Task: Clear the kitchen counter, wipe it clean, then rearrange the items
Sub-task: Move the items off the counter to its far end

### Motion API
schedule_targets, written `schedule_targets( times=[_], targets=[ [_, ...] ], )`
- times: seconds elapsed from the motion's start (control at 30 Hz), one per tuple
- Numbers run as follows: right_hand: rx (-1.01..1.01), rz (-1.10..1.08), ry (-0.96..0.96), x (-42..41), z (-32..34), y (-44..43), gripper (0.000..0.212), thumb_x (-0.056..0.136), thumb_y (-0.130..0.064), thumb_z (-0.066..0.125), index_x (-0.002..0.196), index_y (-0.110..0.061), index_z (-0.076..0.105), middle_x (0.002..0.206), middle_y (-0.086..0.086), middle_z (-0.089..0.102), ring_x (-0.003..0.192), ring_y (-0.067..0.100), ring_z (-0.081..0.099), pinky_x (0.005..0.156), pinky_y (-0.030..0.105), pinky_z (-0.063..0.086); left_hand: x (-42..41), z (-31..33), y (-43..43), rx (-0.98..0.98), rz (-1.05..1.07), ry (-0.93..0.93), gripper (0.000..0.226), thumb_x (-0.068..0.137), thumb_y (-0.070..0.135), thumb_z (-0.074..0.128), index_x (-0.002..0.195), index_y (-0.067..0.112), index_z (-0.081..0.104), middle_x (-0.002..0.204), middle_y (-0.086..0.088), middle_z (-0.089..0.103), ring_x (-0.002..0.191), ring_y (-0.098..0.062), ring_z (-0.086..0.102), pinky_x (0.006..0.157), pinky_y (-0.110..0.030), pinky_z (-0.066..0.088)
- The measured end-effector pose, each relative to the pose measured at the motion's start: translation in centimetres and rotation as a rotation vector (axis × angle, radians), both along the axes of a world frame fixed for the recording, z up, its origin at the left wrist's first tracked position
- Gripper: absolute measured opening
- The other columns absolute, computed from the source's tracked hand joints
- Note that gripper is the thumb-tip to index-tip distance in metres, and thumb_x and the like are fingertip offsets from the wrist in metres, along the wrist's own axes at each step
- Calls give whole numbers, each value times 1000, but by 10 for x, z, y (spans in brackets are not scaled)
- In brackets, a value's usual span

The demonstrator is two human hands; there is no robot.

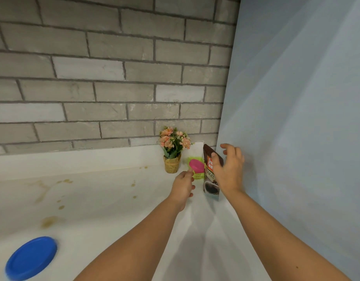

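A brown coffee pouch (210, 175) stands upright on the white counter (106, 199), close to the pale blue right wall. My right hand (228, 169) is spread around the pouch's top, thumb on its front, fingers apart behind it. To the pouch's left sits a small green basket (198, 175) with a pink object (196, 164) in it. My left hand (182, 187) reaches up to the basket's near edge with fingers curled; its grip is hidden. A small pot of pink flowers (172, 153) stands by the back wall.
Brown stains and drips (50, 221) mark the counter's left and middle. A blue round lid (31, 258) lies at the near left. A grey brick wall runs along the back, and the blue wall (296, 118) closes the right side.
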State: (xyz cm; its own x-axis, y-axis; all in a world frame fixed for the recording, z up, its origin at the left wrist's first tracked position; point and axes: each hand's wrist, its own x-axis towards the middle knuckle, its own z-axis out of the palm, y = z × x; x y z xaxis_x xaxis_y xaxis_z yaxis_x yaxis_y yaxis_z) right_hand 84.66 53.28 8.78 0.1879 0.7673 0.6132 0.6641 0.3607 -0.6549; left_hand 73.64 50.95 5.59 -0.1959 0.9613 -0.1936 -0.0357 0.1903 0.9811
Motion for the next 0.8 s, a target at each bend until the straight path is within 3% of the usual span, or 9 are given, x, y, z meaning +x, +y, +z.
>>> schedule_targets(
  times=[0.1,0.23,0.4,0.53,0.8],
  targets=[
    [32,66,9,-20,5,-15,28,87,-16,60,113,-6,57,110,13,52,104,28,50,87,41,48,-20,10,-17,46,14,28,17,97,24,40,107,16,51,100,-3,54,85,-18,51,66,-26,42],
    [52,155,24,-60,9,-39,25,85,-11,61,109,-2,59,105,16,54,96,31,54,84,47,49,-57,27,-44,79,31,76,22,94,18,43,114,14,53,86,3,53,79,-16,51,64,-26,41],
    [22,258,9,-126,12,-82,24,87,-11,59,110,-2,59,107,15,54,91,27,56,78,38,49,-122,43,-98,54,93,147,27,93,20,47,118,13,53,93,-2,55,85,-20,53,65,-26,41],
    [-31,360,32,-169,12,-114,22,89,-13,57,109,-4,58,109,13,52,88,19,53,73,25,41,-169,52,-142,53,117,239,25,92,19,49,116,13,54,98,-4,55,83,-20,53,62,-25,40],
    [-217,532,-26,-236,9,-183,19,89,-20,59,104,-9,61,91,4,52,77,17,50,70,27,43,-255,53,-233,70,187,427,24,93,19,48,114,12,57,102,0,56,76,-13,55,62,-22,41]
  ],
)
